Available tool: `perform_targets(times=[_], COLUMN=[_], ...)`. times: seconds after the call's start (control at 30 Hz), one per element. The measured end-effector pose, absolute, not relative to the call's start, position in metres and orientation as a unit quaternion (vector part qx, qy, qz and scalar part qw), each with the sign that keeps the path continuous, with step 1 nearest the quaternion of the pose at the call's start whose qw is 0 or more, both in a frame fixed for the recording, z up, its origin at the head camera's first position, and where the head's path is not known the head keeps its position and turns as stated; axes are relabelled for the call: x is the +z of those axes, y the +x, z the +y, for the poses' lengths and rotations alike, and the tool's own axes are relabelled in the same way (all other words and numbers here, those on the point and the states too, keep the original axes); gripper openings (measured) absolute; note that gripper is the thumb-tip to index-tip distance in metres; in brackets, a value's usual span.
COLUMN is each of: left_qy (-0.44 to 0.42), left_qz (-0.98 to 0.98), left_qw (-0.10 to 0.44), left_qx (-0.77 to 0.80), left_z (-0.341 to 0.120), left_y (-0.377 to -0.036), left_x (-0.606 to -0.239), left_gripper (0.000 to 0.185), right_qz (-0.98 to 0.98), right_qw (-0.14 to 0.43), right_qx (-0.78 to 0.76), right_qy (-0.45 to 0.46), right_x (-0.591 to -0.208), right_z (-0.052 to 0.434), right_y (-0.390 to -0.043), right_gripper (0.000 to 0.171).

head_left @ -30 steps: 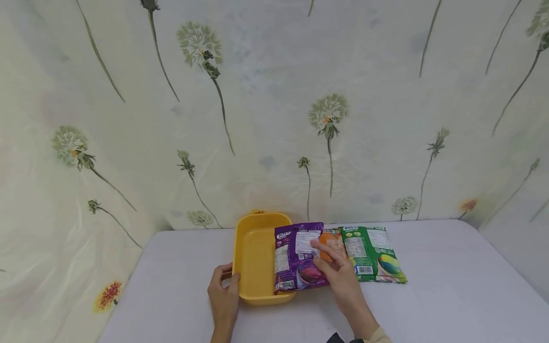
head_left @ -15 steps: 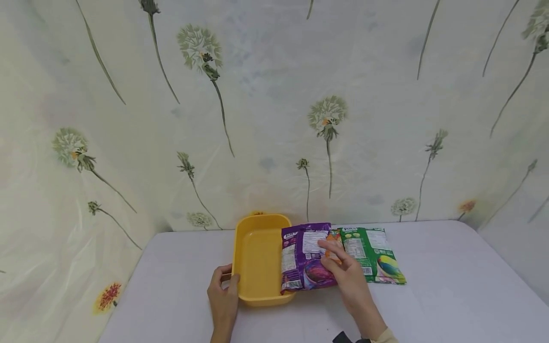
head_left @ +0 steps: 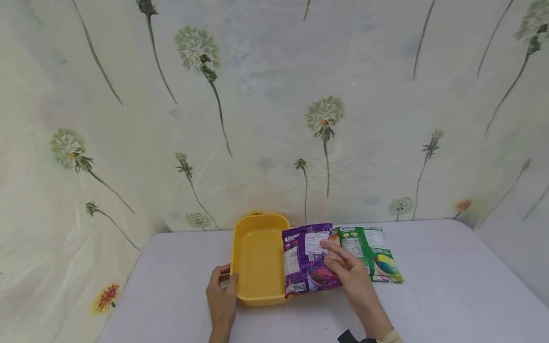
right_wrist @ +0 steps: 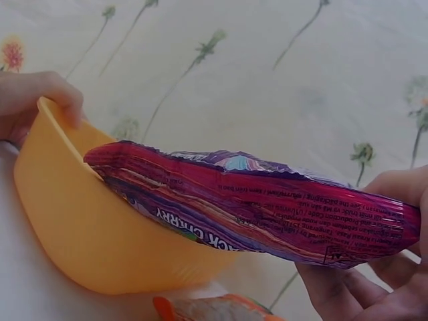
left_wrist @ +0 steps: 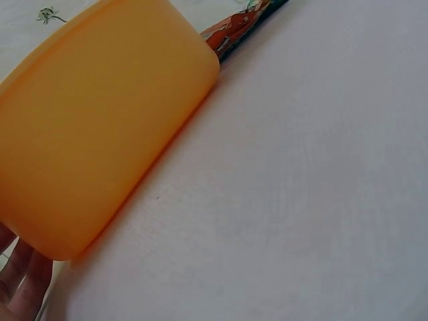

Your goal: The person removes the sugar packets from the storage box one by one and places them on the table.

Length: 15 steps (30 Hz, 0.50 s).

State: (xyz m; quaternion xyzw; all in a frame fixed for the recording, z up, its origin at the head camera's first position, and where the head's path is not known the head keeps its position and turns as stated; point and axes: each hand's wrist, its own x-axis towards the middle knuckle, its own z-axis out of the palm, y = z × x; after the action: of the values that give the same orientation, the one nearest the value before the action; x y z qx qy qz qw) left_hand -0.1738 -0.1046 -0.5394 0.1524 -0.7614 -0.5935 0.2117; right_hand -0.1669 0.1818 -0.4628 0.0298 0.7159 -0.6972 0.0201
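Purple packet (head_left: 310, 259) held in right hand (head_left: 352, 275), resting over yellow tub (head_left: 257, 257) rim, not yet inside; tub gripped by left hand (head_left: 221, 297). Green packet (head_left: 373, 252) and orange packet (right_wrist: 214, 309) left on table (head_left: 429, 295).

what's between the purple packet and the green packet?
An orange packet, mostly hidden under the purple packet and the right hand; only a sliver shows beside the green packet. Head view shows it.

Tub (head_left: 257, 257): placed on the table (head_left: 429, 295), left hand (head_left: 221, 297) at its left rim. One packet (head_left: 310, 259): laid over the tub's right rim, pinched by the right hand (head_left: 353, 278). Second packet (head_left: 373, 255): laid flat, right of the first, a third partly hidden between them.
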Motion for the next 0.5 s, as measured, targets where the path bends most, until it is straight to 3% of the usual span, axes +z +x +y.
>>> perform_targets(times=[0.5], left_qy=[0.157], left_qz=[-0.767], left_qw=[0.204], left_qx=[-0.588], left_z=[-0.103], left_y=[-0.174], left_x=[-0.538], left_gripper=[0.020], right_qz=[0.720], right_qw=[0.017], right_qx=[-0.693], right_qy=[0.044], right_x=[-0.464], right_z=[0.196], right_y=[-0.159], right_gripper=[0.048])
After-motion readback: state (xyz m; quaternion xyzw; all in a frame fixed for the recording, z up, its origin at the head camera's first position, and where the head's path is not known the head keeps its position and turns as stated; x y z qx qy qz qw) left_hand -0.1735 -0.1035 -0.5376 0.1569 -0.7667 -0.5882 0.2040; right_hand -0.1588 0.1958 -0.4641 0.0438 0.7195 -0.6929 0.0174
